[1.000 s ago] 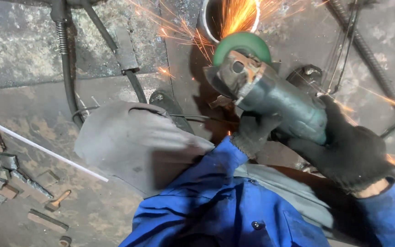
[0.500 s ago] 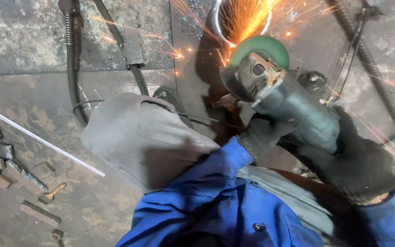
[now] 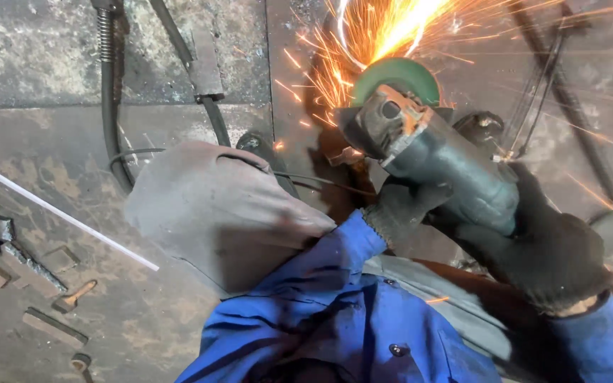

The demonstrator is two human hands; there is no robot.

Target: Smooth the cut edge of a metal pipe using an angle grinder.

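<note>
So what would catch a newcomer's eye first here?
The fan of orange sparks at top centre, flying off the green disc of the grey-green angle grinder. Below it, the black-gloved right hand grips the grinder's body, and the gloved left hand steadies it underneath.

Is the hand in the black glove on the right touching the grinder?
Touching. The head view shows the right hand in its black glove wrapped round the grey body of the angle grinder, fingers closed on it, no gap.

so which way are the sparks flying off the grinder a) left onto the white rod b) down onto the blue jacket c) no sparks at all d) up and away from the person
d: the sparks spray upward past the grinder, away from the person.
</note>
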